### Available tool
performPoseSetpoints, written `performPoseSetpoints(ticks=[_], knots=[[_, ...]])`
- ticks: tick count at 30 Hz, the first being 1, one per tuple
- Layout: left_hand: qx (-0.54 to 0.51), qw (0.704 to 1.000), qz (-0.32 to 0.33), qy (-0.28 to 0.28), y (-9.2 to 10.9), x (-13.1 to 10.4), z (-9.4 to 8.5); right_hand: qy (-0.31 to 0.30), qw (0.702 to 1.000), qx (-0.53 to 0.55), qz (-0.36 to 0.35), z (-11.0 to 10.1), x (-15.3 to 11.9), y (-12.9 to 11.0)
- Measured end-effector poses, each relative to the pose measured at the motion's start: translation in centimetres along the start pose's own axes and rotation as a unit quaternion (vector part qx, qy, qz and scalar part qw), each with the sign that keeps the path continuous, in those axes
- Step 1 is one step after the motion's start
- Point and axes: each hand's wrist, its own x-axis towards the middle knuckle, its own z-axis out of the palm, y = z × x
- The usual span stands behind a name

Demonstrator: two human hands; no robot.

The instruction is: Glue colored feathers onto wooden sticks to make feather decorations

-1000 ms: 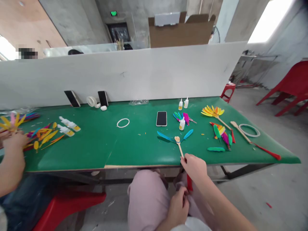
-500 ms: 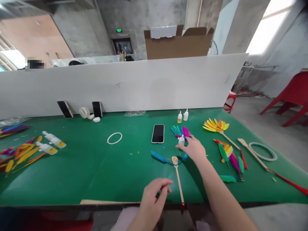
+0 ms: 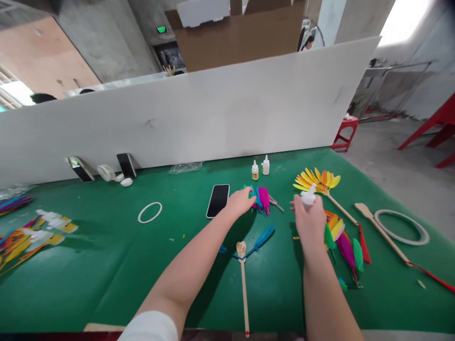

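My right hand (image 3: pixel 310 218) is wrapped round a small white glue bottle (image 3: pixel 308 195), held above the table with its nozzle upward. My left hand (image 3: pixel 241 201) reaches to the left side of a small pile of green, blue and magenta feathers (image 3: pixel 263 199); its fingers are bent together at the green ones, and what they grip is too small to make out. Between my arms lies a wooden stick (image 3: pixel 244 293) with a rounded head, and a blue feather (image 3: pixel 264 237) spreads from its head to the right. Another blue feather is partly hidden by my left forearm.
Near my left hand lies a phone (image 3: pixel 218 201). Two white bottles (image 3: pixel 255 170) stand behind the feathers. To the right are a yellow feather fan (image 3: pixel 316 181), loose feathers (image 3: pixel 345 248), another stick (image 3: pixel 386 234) and a ring (image 3: pixel 401 227). A white partition (image 3: pixel 213 113) borders the back.
My right hand has lifted the glue bottle from beside the feather pile and moved right. My left hand has moved from the table's front edge up to the pile. The view has shifted.
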Motion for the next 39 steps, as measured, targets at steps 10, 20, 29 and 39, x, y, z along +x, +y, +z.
performPoseSetpoints(ticks=[10,20,29,39], knots=[[0.03,0.998,-0.017,-0.06,0.0,3.1,3.2,-0.216,0.961,-0.079,-0.153,3.7,0.3,-0.3],[-0.11,0.99,-0.058,-0.072,-2.0,3.3,3.1,-0.199,0.964,-0.145,-0.1,3.6,0.9,0.5],[-0.256,0.961,-0.086,-0.063,-2.5,2.0,1.6,-0.092,0.991,-0.101,0.002,1.4,2.1,1.2],[-0.378,0.921,-0.025,-0.09,0.8,0.4,1.6,-0.126,0.974,0.189,0.003,2.9,1.8,0.9]])
